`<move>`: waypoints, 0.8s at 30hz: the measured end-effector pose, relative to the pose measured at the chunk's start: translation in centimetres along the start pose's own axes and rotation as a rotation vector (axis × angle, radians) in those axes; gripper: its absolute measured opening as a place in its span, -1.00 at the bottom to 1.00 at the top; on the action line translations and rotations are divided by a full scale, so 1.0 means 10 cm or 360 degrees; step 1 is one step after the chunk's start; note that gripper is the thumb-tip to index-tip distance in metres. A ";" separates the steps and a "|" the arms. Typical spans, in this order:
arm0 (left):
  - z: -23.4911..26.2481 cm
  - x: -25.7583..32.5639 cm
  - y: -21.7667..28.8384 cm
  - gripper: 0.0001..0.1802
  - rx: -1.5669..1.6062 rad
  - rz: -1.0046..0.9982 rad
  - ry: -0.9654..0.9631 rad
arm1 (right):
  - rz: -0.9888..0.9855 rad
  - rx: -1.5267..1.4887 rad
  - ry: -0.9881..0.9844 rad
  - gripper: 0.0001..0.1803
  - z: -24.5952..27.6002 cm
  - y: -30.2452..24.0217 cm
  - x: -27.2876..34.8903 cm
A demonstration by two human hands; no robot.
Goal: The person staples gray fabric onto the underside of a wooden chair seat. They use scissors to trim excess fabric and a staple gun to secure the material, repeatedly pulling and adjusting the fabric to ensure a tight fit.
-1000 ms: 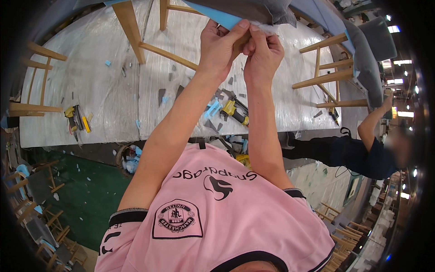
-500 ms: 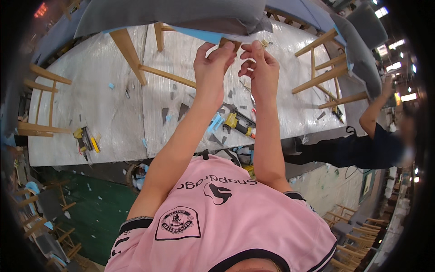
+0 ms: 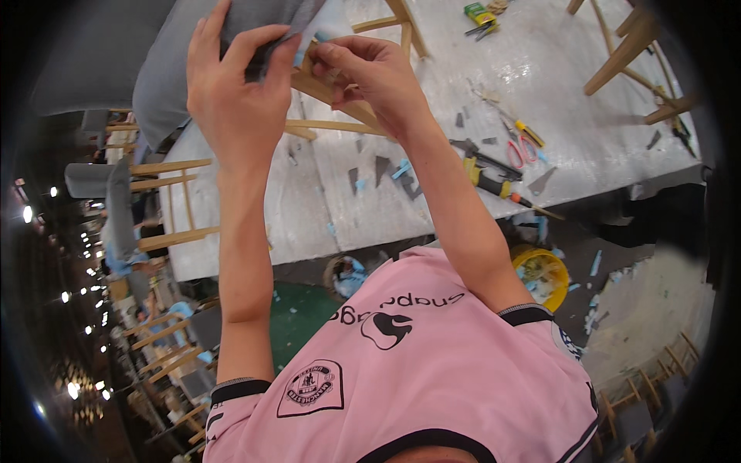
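At the upper left, a grey upholstered chair (image 3: 166, 85) lies tipped on the plastic-wrapped table (image 3: 297, 224), its wooden frame (image 3: 343, 106) pointing toward the right. My left hand (image 3: 241, 100) grips the chair's grey fabric between thumb and fingers. Close beside it, my right hand (image 3: 378, 81) has its fingers closed in a pinch at the fabric's edge, near a bit of blue lining (image 3: 321, 36). What lies between those right fingertips is too small to make out.
Right of my right forearm lie a yellow-black staple gun (image 3: 486, 179), red-handled scissors (image 3: 522, 152) and grey scraps (image 3: 543, 180). More wooden chair legs (image 3: 621, 58) stand at the far right. A yellow bucket (image 3: 563, 287) sits below the table edge; a person's dark-clad leg (image 3: 668, 216) is nearby.
My view has turned left. Both hands have moved to the chair's edge at the upper left; the left one now grips the grey fabric. The brown piece seen at my fingers earlier is not visible.
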State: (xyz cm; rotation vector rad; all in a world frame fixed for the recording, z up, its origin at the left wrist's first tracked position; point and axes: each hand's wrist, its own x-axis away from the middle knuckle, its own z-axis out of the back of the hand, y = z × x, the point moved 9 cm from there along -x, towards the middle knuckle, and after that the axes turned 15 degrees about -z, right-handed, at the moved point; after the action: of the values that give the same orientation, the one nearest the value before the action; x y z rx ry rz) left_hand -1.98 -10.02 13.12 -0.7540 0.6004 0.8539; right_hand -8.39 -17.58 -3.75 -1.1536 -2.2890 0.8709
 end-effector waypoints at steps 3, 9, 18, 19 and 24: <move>-0.05 0.04 -0.03 -0.75 0.0052 0.0088 -0.0090 | -0.0029 -0.0201 -0.0132 -0.61 -0.07 0.00 0.01; -0.11 0.04 -0.05 -0.75 0.0091 0.0260 -0.0043 | -0.0066 -0.0340 -0.0204 -0.55 -0.11 -0.17 0.03; 0.10 0.42 0.21 -0.80 0.0319 0.0715 0.0806 | -0.0372 -0.0106 -0.0430 -0.63 -0.20 -0.14 -0.09; 0.03 0.61 0.26 -0.79 0.0492 0.0939 0.0932 | -0.0356 -0.0056 -0.0421 -0.64 -0.17 -0.11 -0.14; -0.53 1.11 0.43 -0.64 0.1366 0.2054 0.0739 | -0.0304 -0.0018 -0.0573 -0.69 -0.18 -0.12 -0.19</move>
State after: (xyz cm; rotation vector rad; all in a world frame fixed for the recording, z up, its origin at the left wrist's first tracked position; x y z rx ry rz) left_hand -0.60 -7.40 0.45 0.3623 1.8095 1.4069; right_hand -6.89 -19.13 -1.81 -0.8152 -2.6398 1.0607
